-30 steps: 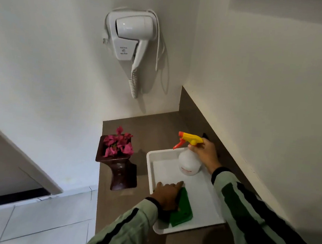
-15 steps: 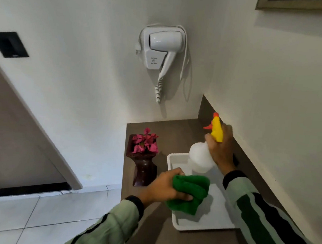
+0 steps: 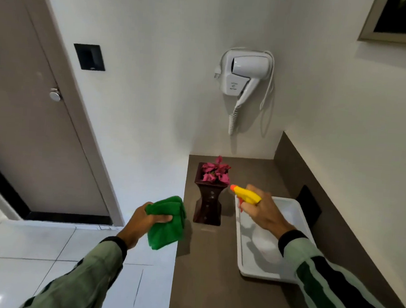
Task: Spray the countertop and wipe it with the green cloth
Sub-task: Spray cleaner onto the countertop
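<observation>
My left hand (image 3: 144,218) grips a folded green cloth (image 3: 166,222), held in the air just left of the brown countertop (image 3: 208,263), over the floor. My right hand (image 3: 261,213) holds the spray bottle (image 3: 246,195) by its yellow head, orange nozzle pointing left toward the vase. The bottle's white body is mostly hidden under my hand and wrist, above the white tray (image 3: 300,212).
A dark vase with pink flowers (image 3: 210,195) stands on the countertop between my hands. A white hair dryer (image 3: 244,74) hangs on the wall behind. A black socket plate (image 3: 308,206) sits on the backsplash. A door (image 3: 30,116) and white tiled floor (image 3: 43,250) lie to the left.
Both hands lifted their things off the tray. The left hand carried the cloth left, past the counter edge. The right hand turned the spray nozzle leftward. The view tilted up and left.
</observation>
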A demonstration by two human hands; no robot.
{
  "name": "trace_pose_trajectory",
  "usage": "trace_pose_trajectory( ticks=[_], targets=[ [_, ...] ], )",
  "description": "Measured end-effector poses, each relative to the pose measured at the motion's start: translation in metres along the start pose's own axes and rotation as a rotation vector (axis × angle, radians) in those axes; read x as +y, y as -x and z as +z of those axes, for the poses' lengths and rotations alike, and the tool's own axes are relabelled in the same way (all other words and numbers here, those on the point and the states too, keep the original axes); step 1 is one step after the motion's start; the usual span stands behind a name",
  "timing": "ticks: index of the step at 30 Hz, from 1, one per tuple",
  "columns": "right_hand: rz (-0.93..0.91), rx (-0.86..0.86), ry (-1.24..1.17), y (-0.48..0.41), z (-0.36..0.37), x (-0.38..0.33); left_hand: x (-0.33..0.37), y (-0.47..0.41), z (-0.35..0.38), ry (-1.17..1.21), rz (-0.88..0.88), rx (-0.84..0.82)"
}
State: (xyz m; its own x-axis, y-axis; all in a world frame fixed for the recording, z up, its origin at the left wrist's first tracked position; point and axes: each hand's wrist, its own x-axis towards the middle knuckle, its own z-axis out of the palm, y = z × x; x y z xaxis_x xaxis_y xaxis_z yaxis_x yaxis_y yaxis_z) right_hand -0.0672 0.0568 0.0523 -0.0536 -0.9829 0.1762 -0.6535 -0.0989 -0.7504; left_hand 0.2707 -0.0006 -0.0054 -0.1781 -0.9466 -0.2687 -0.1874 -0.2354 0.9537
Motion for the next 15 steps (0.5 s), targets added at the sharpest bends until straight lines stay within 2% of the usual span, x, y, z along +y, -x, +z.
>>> trace_pose_trajectory(
  ticks=[4, 8, 15],
  targets=[
    [0.048, -0.055, 0.129, 0.01, 0.023, 0.011, -0.002, -0.003, -0.01, 0.102, -0.009, 0.072],
    [0.078, -0.001, 0.161, 0.016, 0.027, 0.017, -0.003, -0.003, -0.016, 0.219, -0.032, 0.099],
    [0.07, -0.038, 0.182, 0.025, 0.02, 0.015, -0.008, -0.005, -0.023, 0.338, -0.092, 0.121]
  ],
)
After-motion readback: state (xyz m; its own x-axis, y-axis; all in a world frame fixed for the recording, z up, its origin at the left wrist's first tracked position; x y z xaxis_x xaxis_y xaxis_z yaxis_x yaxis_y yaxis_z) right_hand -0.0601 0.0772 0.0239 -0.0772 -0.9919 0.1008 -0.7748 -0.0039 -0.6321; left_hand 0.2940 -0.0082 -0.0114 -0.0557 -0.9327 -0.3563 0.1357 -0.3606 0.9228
